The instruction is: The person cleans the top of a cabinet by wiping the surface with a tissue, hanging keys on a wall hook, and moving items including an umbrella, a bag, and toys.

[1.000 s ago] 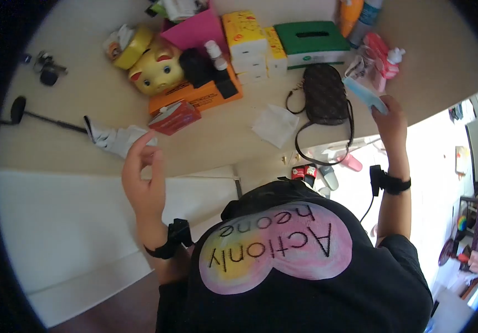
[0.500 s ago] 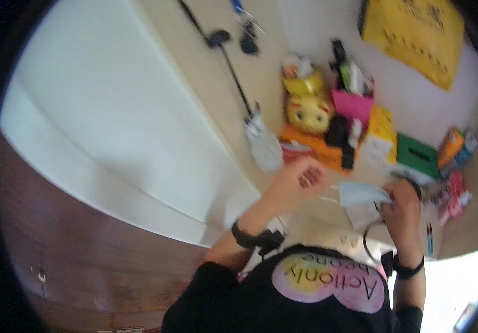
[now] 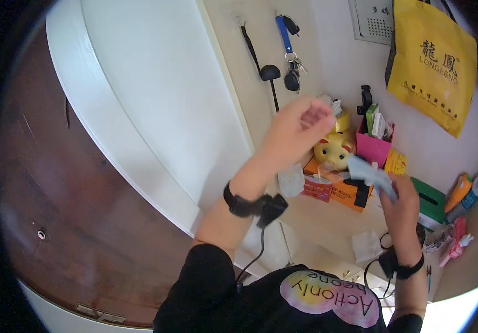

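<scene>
Within pinched right hand, mask

Floor, near R: blown-out glare
Brown door, L: dim, faint sheen
Mask: motion blur
Edges: dk, fisheye dist.

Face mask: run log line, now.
light blue face mask: in right hand, blurred | left hand: raised, fingers curled, grip unclear | yellow LONGFENG bag: by wall

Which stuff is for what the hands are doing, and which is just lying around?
Seems part of the job:
blue face mask
right hand, holding it
left hand, raised

Seems just around:
yellow bag, hanging
keys
pink holder
green box
orange box
</scene>
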A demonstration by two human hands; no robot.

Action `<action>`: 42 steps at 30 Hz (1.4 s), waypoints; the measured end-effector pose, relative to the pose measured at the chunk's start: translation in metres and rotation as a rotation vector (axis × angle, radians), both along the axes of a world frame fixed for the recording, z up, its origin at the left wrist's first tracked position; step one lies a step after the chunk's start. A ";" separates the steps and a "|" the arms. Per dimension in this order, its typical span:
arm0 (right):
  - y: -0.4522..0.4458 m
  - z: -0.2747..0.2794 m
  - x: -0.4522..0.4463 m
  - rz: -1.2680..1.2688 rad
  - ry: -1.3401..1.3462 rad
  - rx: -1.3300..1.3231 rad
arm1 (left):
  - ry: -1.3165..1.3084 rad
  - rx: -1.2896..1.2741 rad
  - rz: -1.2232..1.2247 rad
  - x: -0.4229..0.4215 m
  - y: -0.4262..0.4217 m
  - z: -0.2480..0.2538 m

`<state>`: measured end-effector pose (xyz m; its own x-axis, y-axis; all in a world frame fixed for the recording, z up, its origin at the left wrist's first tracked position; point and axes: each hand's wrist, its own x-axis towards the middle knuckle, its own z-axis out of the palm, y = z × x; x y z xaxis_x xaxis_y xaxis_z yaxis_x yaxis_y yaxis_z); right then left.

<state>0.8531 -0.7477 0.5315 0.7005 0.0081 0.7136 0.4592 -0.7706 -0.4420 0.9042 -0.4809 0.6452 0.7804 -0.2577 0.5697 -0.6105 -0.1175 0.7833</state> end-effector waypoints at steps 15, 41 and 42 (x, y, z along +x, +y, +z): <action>0.078 0.193 0.105 0.077 -0.247 -0.227 | -0.306 -0.182 0.428 -0.105 0.057 -0.032; -0.172 -0.033 0.069 -0.285 0.622 -0.301 | -0.045 0.213 0.529 -0.117 0.128 -0.146; -0.195 -0.051 0.054 -0.348 0.690 -0.247 | -0.017 0.195 0.488 -0.112 0.127 -0.155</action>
<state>0.9076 -0.9424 0.4808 0.9735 -0.1908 0.1261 -0.1390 -0.9315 -0.3362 0.7920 -0.3538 0.4904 0.8273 0.0304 0.5609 -0.4609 -0.5340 0.7088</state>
